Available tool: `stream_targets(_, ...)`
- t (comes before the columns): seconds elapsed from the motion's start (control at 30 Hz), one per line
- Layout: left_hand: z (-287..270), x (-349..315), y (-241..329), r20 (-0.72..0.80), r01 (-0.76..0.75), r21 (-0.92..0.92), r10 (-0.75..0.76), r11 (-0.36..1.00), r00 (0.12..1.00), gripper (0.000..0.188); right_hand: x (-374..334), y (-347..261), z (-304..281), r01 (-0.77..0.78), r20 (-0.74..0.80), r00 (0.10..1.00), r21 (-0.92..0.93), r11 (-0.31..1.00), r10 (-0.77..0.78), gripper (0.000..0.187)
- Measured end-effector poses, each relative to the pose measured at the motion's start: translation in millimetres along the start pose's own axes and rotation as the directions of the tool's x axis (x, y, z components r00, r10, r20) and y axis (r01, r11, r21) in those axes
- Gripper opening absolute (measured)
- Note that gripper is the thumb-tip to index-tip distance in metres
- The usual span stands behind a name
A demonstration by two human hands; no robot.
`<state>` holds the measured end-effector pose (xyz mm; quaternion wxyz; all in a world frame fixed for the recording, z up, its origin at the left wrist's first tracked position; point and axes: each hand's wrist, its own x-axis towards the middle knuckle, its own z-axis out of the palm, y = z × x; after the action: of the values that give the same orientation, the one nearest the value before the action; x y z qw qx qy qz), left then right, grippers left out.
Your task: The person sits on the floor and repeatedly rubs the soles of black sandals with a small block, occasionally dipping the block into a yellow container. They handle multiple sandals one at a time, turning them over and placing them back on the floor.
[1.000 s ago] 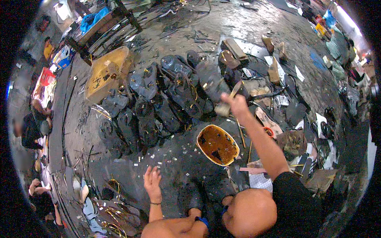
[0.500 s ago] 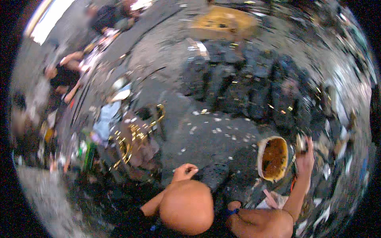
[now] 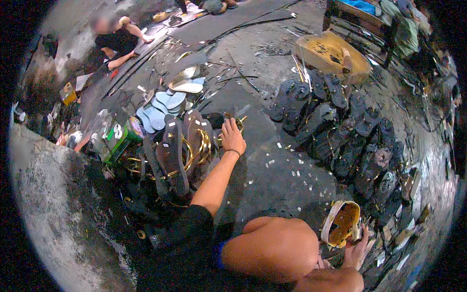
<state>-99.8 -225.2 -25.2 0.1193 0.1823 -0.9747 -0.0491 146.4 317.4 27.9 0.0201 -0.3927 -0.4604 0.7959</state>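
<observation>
My left hand (image 3: pixel 233 137) reaches forward to the end of a row of dark sandals (image 3: pixel 176 151) with gold straps. Its fingers are closed over a dark sandal (image 3: pixel 227 118) with a gold strap, partly hidden under them. At the lower right, beside a pale tub (image 3: pixel 332 220) of brown, glue-like stuff, is my right hand (image 3: pixel 356 250). The fingers there stretch up along the tub's side, apart, and I see nothing held in them. Part of that hand is hidden behind my knee.
Several black sandal pieces (image 3: pixel 335 131) lie in rows to the right. Light blue soles (image 3: pixel 163 108) are stacked beyond the gold-strapped sandals. A yellow basin (image 3: pixel 328 51) stands farther back. Another person (image 3: pixel 119 41) sits at the upper left. White scraps (image 3: pixel 296 173) dot the dark mat.
My left hand has moved forward from beside my knee to the sandals. My right hand has come down and back beside the tub; the pale object it held is no longer visible. The view has shifted.
</observation>
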Motion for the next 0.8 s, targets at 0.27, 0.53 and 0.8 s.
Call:
stream_targets(0.27,-54.3,-69.1,79.7,0.423,0.111,-0.862,0.58,0.494,0.696,0.06,-33.4,-12.3,-17.5,0.283,0.102,0.951,-0.675,0.681,-0.293,0.044)
stream_targets(0.53,-15.4,-197.7,52.3,0.204,-0.438,-0.623,0.675,0.649,0.709,0.042,31.6,2.8,31.4,0.324,0.161,0.761,-0.934,0.153,-0.629,0.035)
stream_targets(0.8,-16.6,-210.0,84.8,0.359,0.134,-0.888,0.481,0.44,0.8,0.043,-49.5,-6.9,9.5,0.028,0.046,0.989,-0.991,-0.127,-0.142,0.047)
